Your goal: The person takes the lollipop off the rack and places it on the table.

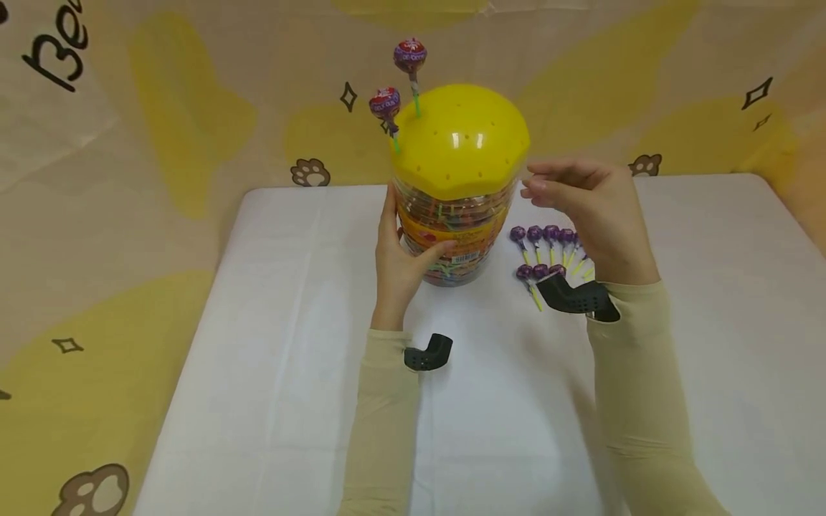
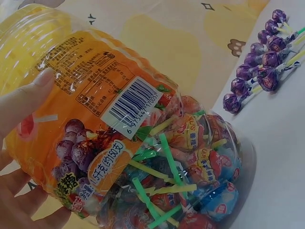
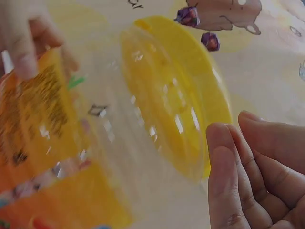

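My left hand (image 1: 399, 272) grips the side of a clear plastic jar (image 1: 477, 208), its thumb across the orange label (image 2: 71, 62). Inside the jar, many wrapped lollipops (image 2: 214, 167) show through the wall. A domed yellow lid (image 1: 471, 143) with small holes tops it. Two purple-wrapped lollipops stand by their green sticks at the lid's left side, one at the back (image 1: 409, 56) and one nearer (image 1: 385, 104). My right hand (image 1: 600, 215) hovers just right of the lid, fingers loosely bent, with nothing between thumb and fingertips.
Purple lollipops (image 1: 551, 233) with yellowish sticks lie in two rows on the white table (image 1: 310, 358), right of the jar and partly hidden by my right hand and wrist camera (image 1: 577, 294). A patterned yellow and beige cloth (image 1: 213, 107) hangs behind the table.
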Available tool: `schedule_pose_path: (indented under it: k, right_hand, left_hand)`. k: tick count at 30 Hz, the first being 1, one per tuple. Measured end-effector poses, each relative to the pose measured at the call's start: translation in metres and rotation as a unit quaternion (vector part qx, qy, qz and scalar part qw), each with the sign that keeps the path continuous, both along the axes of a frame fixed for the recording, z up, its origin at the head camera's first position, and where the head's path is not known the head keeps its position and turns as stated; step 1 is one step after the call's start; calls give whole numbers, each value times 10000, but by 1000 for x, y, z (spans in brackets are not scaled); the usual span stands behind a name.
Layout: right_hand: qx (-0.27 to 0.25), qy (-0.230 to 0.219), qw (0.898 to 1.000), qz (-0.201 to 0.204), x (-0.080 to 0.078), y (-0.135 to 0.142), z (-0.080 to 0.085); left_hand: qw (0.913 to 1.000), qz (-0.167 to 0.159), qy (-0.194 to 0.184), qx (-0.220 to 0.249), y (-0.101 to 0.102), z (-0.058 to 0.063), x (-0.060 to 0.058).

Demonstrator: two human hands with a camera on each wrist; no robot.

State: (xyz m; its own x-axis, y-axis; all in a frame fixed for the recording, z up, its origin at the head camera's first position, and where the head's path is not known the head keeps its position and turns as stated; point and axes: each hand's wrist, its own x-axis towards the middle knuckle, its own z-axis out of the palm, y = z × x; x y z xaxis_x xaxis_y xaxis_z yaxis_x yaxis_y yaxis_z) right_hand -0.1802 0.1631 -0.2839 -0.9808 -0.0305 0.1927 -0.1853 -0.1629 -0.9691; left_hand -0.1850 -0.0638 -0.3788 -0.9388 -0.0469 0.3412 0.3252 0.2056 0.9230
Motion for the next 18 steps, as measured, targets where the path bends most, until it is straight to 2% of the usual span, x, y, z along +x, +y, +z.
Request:
schedule_pose_path:
  k: [6, 11, 18]
  right_hand:
    - [-123, 176, 9998, -24, -7, -18, 22]
    - [-263, 246, 9993, -89, -12, -29, 33]
    - [-24, 571, 9983, -99, -22, -46, 46]
  left_hand:
    - [10000, 1, 46, -9, 0, -1, 0]
    - [10000, -4, 67, -13, 0, -1, 0]
    - [10000, 53, -54, -46, 0, -2, -1]
